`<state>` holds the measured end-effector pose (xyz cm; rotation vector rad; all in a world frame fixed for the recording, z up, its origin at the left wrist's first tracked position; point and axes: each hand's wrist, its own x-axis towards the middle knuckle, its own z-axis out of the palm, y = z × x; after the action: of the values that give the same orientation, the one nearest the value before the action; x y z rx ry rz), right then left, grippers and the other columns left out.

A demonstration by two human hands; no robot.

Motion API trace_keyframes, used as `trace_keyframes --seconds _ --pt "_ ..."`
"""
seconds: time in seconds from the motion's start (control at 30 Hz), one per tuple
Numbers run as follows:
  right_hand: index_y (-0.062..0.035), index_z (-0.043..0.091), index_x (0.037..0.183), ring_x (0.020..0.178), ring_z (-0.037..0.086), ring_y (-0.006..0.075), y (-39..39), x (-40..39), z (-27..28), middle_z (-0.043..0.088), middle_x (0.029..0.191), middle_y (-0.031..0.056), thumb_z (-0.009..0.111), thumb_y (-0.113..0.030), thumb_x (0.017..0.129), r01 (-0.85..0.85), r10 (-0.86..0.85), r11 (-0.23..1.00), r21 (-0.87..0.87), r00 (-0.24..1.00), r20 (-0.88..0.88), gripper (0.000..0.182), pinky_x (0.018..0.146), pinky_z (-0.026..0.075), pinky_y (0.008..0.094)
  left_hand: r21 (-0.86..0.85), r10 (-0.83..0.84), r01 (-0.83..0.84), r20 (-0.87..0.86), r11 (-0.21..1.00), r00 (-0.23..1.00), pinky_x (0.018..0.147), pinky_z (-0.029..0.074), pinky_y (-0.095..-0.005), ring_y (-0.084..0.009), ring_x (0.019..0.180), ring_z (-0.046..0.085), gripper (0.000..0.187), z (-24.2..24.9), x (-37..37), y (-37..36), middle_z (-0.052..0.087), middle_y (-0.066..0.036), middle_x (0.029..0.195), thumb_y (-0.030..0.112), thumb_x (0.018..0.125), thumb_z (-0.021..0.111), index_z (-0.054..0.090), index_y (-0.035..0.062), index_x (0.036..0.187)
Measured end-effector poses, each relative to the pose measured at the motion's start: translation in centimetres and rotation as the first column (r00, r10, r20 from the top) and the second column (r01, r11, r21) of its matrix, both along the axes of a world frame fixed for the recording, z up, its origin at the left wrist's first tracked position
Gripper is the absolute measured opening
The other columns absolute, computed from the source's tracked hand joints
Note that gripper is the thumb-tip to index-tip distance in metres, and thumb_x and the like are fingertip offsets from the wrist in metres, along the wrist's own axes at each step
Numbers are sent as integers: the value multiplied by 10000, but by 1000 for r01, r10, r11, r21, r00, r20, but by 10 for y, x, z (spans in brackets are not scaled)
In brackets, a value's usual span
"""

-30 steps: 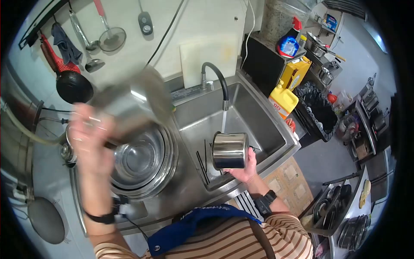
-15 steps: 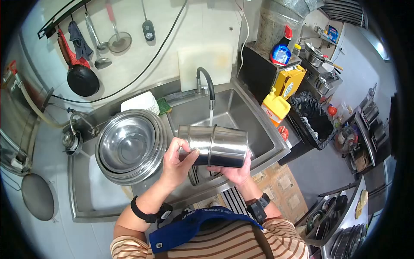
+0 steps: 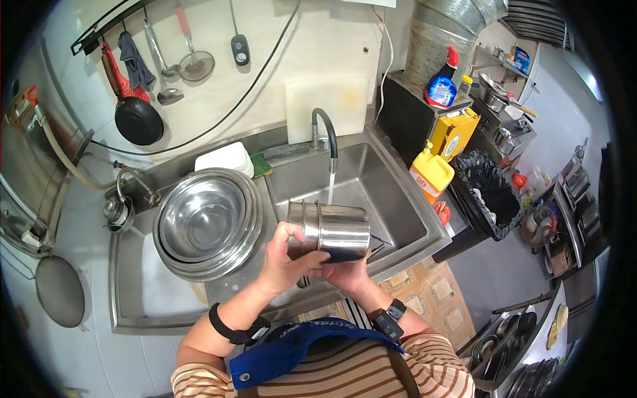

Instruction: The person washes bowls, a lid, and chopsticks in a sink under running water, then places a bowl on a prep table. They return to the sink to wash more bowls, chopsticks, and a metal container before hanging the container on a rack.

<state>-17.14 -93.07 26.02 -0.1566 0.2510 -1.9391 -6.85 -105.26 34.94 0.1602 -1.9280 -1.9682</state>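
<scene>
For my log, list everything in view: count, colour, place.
Nested pots: at least two, silver, held over right sink.
Running tap: one, black, right sink.
Bowls: several, silver, over left sink.
Trays: several, white, behind bowls.
Scourer: one, green, beside trays.
Board: one, white, wall.
Pan: one, black, wall.
Ladles: two, silver, wall.
Cloth: one, grey, wall.
Spray bottle: one, blue, right.
Jug, box: one each, yellow, right.
Bin: one, black, right.
Distant cookware: several, silver, right.
Left hand: one, on pots.
Right hand: one, under pots.
</scene>
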Motion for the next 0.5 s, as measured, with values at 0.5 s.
trace_keyframes --seconds 0.5 --pt "-167 286 1354 1239 343 288 -38 -17 23 366 1348 97 348 -767 712 168 -135 985 37 890 -435 881 920 334 544 305 22 5 -87 952 996 847 433 -289 -141 942 557 526 -3 -21 -65 586 -61 1017 -49 698 673 445 18 1167"
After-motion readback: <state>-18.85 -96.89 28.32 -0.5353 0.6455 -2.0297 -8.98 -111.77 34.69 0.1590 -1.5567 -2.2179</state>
